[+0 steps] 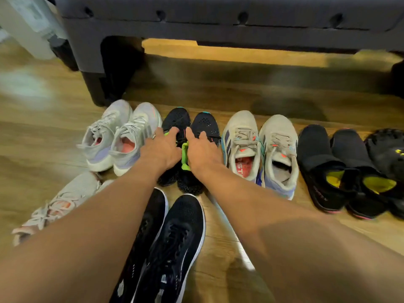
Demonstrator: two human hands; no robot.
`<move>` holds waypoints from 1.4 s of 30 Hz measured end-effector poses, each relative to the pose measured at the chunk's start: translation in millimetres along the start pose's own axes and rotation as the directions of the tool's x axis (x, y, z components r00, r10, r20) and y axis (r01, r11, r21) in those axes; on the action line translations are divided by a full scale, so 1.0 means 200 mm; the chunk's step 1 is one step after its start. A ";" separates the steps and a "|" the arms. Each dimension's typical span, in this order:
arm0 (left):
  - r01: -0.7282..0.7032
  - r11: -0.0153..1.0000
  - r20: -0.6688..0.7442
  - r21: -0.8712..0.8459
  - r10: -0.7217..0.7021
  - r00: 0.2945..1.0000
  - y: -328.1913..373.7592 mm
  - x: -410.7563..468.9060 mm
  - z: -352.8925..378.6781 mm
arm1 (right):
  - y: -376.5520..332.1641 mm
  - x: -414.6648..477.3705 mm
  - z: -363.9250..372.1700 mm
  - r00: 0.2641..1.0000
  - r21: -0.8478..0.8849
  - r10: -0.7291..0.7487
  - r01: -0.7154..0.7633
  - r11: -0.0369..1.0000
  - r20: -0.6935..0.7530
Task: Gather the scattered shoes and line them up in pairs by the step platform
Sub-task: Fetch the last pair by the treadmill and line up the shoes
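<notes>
A row of shoe pairs stands on the wood floor in front of the dark step platform (218, 22). From the left: a light grey pair (122, 136), a black mesh pair with green tabs (192, 125), a beige pair with red insoles (262, 149), and a black pair with yellow lining (336, 169). My left hand (160, 149) grips the left black mesh shoe and my right hand (202, 152) grips the right one. Nearer to me lie a black pair with white soles (172, 235) and a pale pink-laced pair (59, 202), partly hidden by my left forearm.
Another black shoe with a yellow mark (389, 154) sits at the right edge. A white object (28, 25) stands at the back left beside the platform's leg (98, 68). Bare floor lies between the row and the platform.
</notes>
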State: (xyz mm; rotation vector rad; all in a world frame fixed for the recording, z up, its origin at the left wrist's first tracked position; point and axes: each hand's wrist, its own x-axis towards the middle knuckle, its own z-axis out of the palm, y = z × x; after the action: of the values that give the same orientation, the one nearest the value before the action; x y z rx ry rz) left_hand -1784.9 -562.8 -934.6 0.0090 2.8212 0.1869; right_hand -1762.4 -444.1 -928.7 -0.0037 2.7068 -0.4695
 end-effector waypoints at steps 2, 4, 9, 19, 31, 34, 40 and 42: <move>-0.055 0.998 -0.025 0.021 0.056 0.998 -0.03 0.01 0.01 | -0.02 0.02 -0.01 0.999 -0.012 0.014 -0.015 1.000 -0.052; -0.105 0.994 -0.054 0.022 0.106 0.993 -0.06 0.00 0.02 | -0.02 0.04 -0.02 0.994 -0.002 0.027 -0.028 1.000 -0.110; -0.189 0.982 -0.111 0.008 0.188 0.976 -0.15 -0.02 0.02 | -0.04 0.04 0.00 0.977 0.059 0.097 -0.087 0.994 -0.188; -0.168 0.977 0.002 0.132 0.169 0.986 -0.09 0.01 -0.02 | -0.08 0.01 -0.02 0.973 0.085 0.170 -0.158 0.984 -0.157; 0.009 0.997 -0.427 -0.075 -0.041 0.903 -0.65 -0.02 -0.28 | -0.72 0.14 -0.02 0.955 0.150 -0.243 0.269 0.951 -0.169; 0.287 0.941 -0.281 -0.177 -0.328 0.902 -0.80 0.03 -0.24 | -0.82 0.21 0.10 0.975 0.074 -0.218 0.221 0.973 -0.046; 0.364 0.834 -0.113 -0.415 -0.444 0.889 -0.93 0.18 -0.14 | -0.92 0.31 0.18 0.986 0.053 -0.148 0.152 0.987 -0.072; 0.340 0.841 -0.127 -0.420 -0.426 0.896 -0.96 0.21 -0.13 | -0.93 0.33 0.17 0.987 0.042 -0.125 0.130 0.991 -0.105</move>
State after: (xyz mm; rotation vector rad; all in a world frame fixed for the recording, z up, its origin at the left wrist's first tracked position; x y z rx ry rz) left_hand -1830.1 -756.2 -948.2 -0.7069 2.8651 0.6850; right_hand -1822.2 -635.5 -923.4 -0.1436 2.8062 -0.5888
